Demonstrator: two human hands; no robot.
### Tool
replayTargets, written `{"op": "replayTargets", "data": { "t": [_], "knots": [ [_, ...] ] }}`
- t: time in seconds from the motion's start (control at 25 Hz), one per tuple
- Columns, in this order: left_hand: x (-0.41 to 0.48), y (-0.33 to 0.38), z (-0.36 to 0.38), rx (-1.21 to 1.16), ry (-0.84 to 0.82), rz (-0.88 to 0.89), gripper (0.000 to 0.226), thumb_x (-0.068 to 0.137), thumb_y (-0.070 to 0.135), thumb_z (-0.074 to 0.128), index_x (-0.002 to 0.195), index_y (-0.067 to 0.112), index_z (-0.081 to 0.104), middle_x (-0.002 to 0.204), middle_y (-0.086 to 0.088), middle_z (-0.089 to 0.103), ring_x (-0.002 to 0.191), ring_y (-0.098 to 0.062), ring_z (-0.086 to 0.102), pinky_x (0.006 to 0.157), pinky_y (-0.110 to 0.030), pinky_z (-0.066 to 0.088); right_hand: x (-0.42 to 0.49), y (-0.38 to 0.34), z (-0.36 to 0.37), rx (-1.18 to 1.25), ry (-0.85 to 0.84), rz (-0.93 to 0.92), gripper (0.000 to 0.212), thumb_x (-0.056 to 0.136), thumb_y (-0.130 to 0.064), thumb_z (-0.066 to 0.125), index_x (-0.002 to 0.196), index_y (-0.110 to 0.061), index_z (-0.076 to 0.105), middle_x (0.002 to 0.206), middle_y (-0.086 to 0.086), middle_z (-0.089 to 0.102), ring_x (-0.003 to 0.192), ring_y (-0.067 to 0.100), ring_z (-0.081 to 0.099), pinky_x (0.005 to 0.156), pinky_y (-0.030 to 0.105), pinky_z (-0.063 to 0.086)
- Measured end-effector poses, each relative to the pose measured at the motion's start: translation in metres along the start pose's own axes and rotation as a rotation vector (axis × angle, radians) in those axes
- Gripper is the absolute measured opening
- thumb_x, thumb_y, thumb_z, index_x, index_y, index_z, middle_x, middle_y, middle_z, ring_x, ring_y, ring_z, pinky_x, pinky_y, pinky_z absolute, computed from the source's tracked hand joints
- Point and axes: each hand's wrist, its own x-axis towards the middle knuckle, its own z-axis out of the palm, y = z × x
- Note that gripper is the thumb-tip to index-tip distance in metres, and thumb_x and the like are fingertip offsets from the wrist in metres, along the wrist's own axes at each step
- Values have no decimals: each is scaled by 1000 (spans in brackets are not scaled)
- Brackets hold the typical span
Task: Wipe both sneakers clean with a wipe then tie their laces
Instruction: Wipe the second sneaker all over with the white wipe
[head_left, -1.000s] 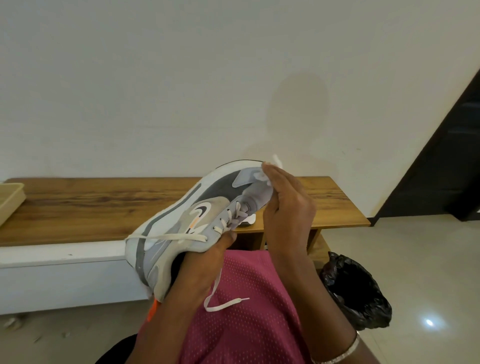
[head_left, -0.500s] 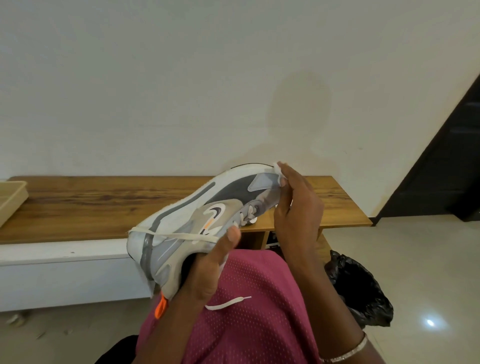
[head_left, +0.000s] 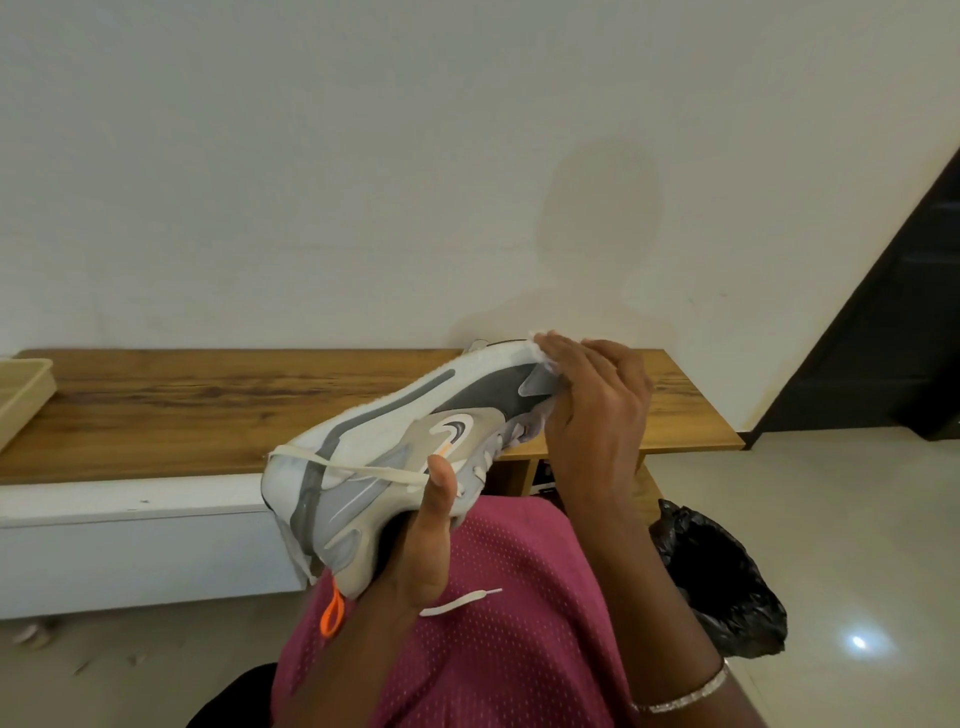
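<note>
Currently the grey and white mesh sneaker (head_left: 415, 441) is held in the air above the lap, in front of the front edge of the brown wooden bench top (head_left: 182, 410), toward its right end. It lies on its side, white sole edge uppermost, sloping up to the right.

The left hand (head_left: 421, 540) grips the sneaker from below. The thumb lies straight up the side panel; the fingers are hidden beneath. The right hand (head_left: 592, 415) has its fingers curled, pinching the crumpled white wipe (head_left: 540, 349) against the sole rim at the upper-right tip.

Changes from one second ago:
- The wipe has moved from the grey side panel up to the sole rim.
- The sneaker is rolled further, showing more sole edge.
- The left thumb has moved from beside the eyelets to the side panel.

One flat cream lace (head_left: 363, 470) crosses the lower-left end. An orange loop (head_left: 332, 613) hangs below that end. A black plastic bag (head_left: 722, 587) stands on the floor below the bench top's right end.
</note>
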Motion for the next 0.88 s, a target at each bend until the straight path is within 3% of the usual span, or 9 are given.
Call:
{"op": "replayTargets", "data": {
  "t": [0.12,0.2,0.28,0.36,0.44,0.52,0.64,0.88],
  "knots": [
    [1,5,5,6,1,17,161,23,103,51,154,15,23,159,-8,31,147,-25,29,121,-50,22,-1,4,-2,31,12,96,38,86,-8,46,113,-7,73,106,6,74,101,29,55,75,45,53],
    [2,6,6,-11,-39,-26,162,20,104,50,155,17,22,159,-9,30,147,-26,29,120,-51,23,-2,-11,0,92,-21,101,46,87,-17,36,113,-6,72,109,8,73,101,29,55,74,35,52],
    [1,7,5,-48,-98,-71,155,24,102,54,153,19,28,155,-8,39,143,-25,37,117,-50,32,-7,-32,5,126,-84,8,39,90,-17,42,111,-6,73,112,8,73,103,29,57,77,32,50],
    [-1,10,4,-24,-94,-42,141,32,99,57,145,18,40,144,-3,54,134,-17,50,110,-40,43,-17,-43,10,126,-133,-142,29,84,-7,62,111,-5,73,114,8,72,103,27,57,80,30,50],
    [-1,10,3,32,-60,-35,146,35,101,53,150,14,34,150,-5,46,141,-21,41,116,-45,35,-15,-37,11,111,-160,-200,31,83,-5,68,113,-4,72,115,8,72,104,27,57,81,32,51],
    [0,9,2,64,-59,-45,156,29,105,46,156,17,22,160,-5,30,148,-23,28,121,-50,22,-9,-22,6,70,-129,-131,34,89,-17,52,114,-4,72,113,8,73,102,30,58,77,35,52],
    [1,11,4,122,-56,-18,164,19,107,40,156,19,16,162,-2,22,149,-21,21,123,-48,17,2,2,2,50,-55,12,53,87,-23,31,112,-2,72,108,10,74,99,32,59,72,36,53],
    [5,13,1,145,-87,-74,159,23,108,40,156,23,18,162,0,20,150,-23,19,122,-52,17,-6,-26,4,119,-69,-22,48,90,-22,34,111,-3,73,115,10,72,101,31,60,76,34,53]
  ]
}}
